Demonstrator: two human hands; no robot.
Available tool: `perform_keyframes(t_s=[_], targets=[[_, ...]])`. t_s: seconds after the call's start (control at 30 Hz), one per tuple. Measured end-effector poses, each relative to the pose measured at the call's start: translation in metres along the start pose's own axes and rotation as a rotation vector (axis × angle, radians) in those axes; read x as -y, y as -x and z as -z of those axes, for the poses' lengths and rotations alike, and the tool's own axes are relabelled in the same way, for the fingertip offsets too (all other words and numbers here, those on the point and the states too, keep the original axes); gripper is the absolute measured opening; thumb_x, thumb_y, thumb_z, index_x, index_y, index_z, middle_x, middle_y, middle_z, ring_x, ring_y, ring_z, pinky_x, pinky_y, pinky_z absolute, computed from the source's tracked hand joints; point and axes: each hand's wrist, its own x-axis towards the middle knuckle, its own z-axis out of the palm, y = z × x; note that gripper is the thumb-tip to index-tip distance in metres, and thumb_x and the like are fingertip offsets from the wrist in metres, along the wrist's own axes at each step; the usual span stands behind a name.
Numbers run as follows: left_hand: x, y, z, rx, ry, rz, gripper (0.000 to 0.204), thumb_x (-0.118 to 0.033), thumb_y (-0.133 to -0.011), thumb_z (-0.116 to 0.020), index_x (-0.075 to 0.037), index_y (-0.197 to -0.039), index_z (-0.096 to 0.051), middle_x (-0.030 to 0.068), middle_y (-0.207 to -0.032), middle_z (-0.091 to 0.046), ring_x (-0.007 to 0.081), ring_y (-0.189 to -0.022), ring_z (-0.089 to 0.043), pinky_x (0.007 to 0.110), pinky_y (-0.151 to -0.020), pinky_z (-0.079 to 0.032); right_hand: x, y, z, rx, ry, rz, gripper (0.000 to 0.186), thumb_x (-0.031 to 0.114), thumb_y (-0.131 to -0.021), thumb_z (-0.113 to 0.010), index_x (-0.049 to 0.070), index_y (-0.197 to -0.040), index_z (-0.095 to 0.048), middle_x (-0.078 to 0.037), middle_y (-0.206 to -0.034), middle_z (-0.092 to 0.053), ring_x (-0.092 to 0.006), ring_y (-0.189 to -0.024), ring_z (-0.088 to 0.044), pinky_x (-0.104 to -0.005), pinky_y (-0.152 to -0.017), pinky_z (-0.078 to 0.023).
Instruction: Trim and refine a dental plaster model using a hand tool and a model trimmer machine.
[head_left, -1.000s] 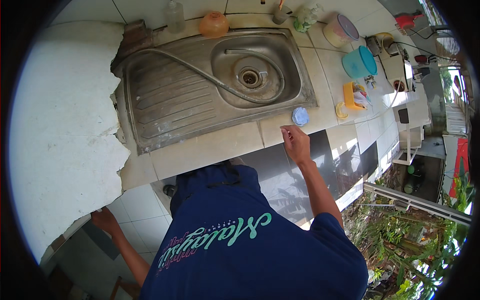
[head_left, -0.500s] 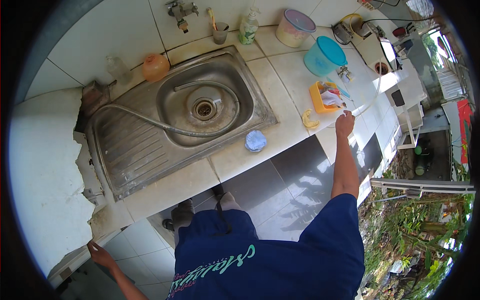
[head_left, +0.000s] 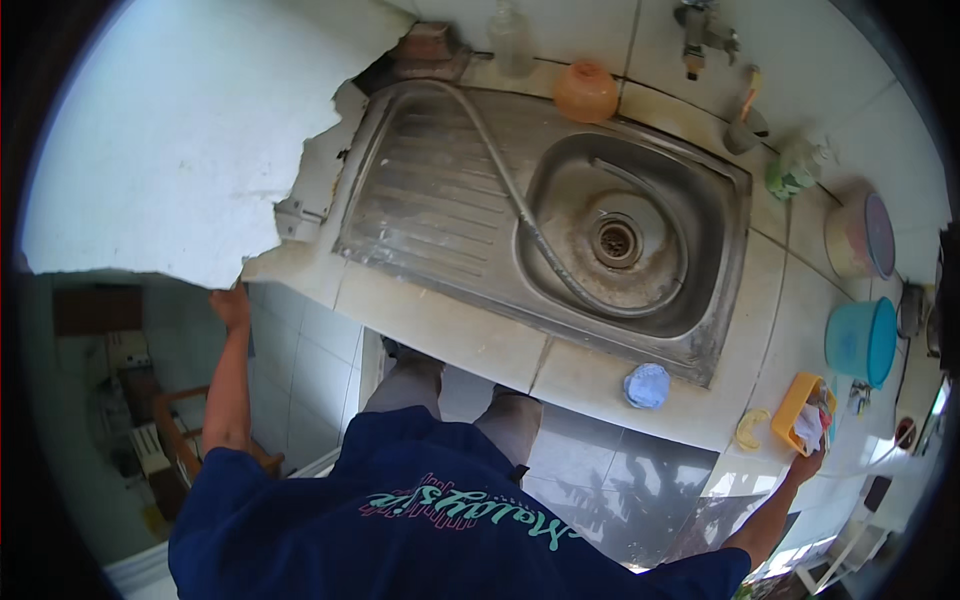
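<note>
My left hand (head_left: pixel 231 303) is at the lower corner of a large white board (head_left: pixel 170 150) with a jagged, broken edge. Its fingers are closed at that edge, partly hidden by the board. Far to the right, my right hand (head_left: pixel 808 465) touches the near end of a small yellow basket (head_left: pixel 795 408). The fingers are closed there, and what they hold is too small to make out. Inside the basket lie a white crumpled piece (head_left: pixel 808 428) and other small items. Beside it rest a yellow curved piece (head_left: pixel 752 428) and a crumpled light-blue ball (head_left: pixel 647 386).
A steel sink (head_left: pixel 700 330) with a drainboard holds a grey hose (head_left: pixel 520 205). Behind it are an orange round container (head_left: pixel 586 92), a clear bottle (head_left: pixel 511 45), a tap (head_left: pixel 697 45), a cup (head_left: pixel 745 133) and a pump bottle (head_left: pixel 793 172). A blue-lidded tub (head_left: pixel 860 342) stands right.
My view has turned left, so the sink and counter sit farther right. My left hand stays at the board's edge and my right hand stays by the yellow basket.
</note>
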Motion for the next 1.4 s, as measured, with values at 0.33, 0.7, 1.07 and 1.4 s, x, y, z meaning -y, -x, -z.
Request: perform_keyframes(t_s=[0.33, 0.7, 1.07, 1.4], targets=[[-0.038, -0.015, 0.058, 0.103, 0.511, 0.421, 0.015, -0.014, -0.08, -0.067, 0.0, -0.083, -0.07, 0.0235, -0.08, -0.067, 0.0405, -0.076, -0.065, 0.044, -0.071, -0.051, 0.033, 0.031, 0.032, -0.269, 0.501, -0.369, 0.04, 0.021, -0.078, -0.07, 0.004, -0.111, -0.055, -0.014, -0.096, -0.062, -0.0304, -0.082, -0.064, -0.0423, -0.068, -0.054], [-0.044, -0.008, 0.089, -0.082, 0.903, 0.304, 0.015, 0.003, -0.083, -0.063, 0.001, -0.097, -0.068, 0.0149, -0.113, -0.066, 0.0276, -0.112, -0.061, 0.035, -0.087, -0.056, 0.353, 0.151, 0.071, -0.526, -0.73, -0.337, 0.039, 0.014, -0.088, -0.063, -0.003, -0.117, -0.044, -0.021, -0.095, -0.06, -0.03, -0.072, -0.067, -0.0382, -0.059, -0.059], [0.048, -0.042, 0.015, 0.073, 1.03, -0.064, 0.071, -0.034, -0.093, -0.056, 0.011, -0.141, -0.03, 0.0306, -0.144, -0.035, 0.0415, -0.139, -0.028, 0.052, -0.114, -0.02, 0.753, 0.39, 0.024, 0.665, -1.092, 0.108, 0.038, -0.003, -0.083, -0.03, -0.002, -0.121, -0.038, -0.01, -0.085, -0.048, -0.0167, -0.066, -0.054, -0.0322, -0.062, -0.056], [0.1, -0.07, -0.02, 0.277, 1.245, -0.71, 0.084, -0.037, -0.086, -0.063, 0.014, -0.141, -0.025, 0.036, -0.148, -0.02, 0.0466, -0.142, -0.014, 0.051, -0.116, -0.014, 1.023, 0.597, 0.099, 0.491, -0.987, -0.271, 0.024, 0.023, -0.1, -0.047, 0.002, -0.113, -0.046, 0.0, -0.068, -0.047, -0.0062, -0.051, -0.043, -0.023, -0.045, -0.037]])
